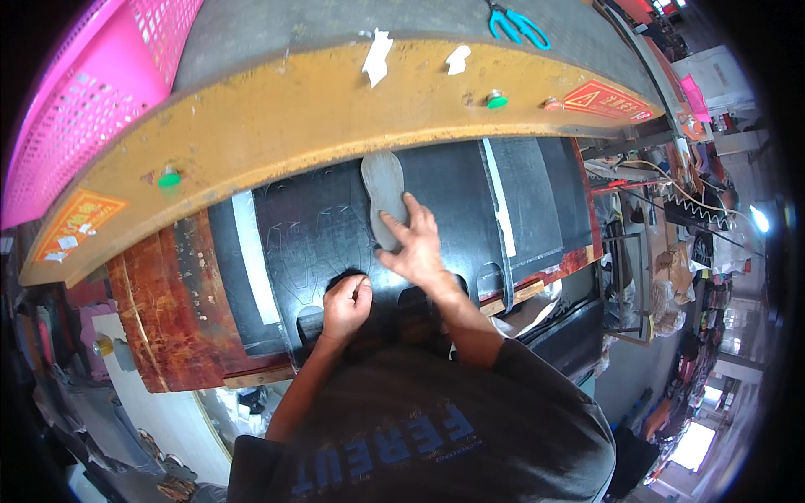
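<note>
A grey, sole-shaped plate, probably a cutting die, lies lengthwise on a black sheet. My right hand spans its near end, with the thumb by the left edge and fingers on top and along the right edge. My left hand is closed near the sheet's front, left of the plate. Whatever its fingers may pinch is hidden. Faint sole outlines mark the sheet around the plate, and rounded cut-outs run along its near edge.
A yellow press beam with green buttons crosses beyond the sheet. On top lie teal-handled cutters and a pink perforated basket. Pale strips lie on the sheet's sides. Beneath is a worn red-brown board.
</note>
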Demonstrator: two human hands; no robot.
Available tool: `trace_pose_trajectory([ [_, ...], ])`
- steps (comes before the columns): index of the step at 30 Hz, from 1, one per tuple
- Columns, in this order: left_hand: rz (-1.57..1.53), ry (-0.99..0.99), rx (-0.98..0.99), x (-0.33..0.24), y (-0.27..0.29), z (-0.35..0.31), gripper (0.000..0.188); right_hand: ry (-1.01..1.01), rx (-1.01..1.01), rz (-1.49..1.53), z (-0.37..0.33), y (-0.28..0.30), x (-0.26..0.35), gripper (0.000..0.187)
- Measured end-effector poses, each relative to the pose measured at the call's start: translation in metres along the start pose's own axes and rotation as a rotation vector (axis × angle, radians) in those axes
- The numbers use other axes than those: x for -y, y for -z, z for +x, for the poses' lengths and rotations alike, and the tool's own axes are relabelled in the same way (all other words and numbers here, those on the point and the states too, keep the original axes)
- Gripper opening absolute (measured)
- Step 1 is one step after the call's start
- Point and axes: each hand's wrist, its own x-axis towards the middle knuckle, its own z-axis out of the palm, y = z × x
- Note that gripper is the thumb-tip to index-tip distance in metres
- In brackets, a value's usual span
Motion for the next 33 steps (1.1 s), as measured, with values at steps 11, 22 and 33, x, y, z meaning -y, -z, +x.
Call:
trace_pose_trajectory([
  [11, 0.009, -0.165, 0.049, -0.004, 0.004, -0.051, 0.006, -0.106, -0.087, 0.038, -0.054, 0.065, -0.043, 0.059],
  [22, 0.021, -0.041, 0.103, -0.004, 0.002, -0.032, 0.008, -0.098, -0.077, -0.137, -0.049, 0.029, -0.055, 0.060],
  [33, 0.121, -0.105, 0.362, -0.011, 0.012, 0.051, 0.016, -0.254, -0.317, 0.366, 0.016, 0.053, -0.054, 0.049],
])
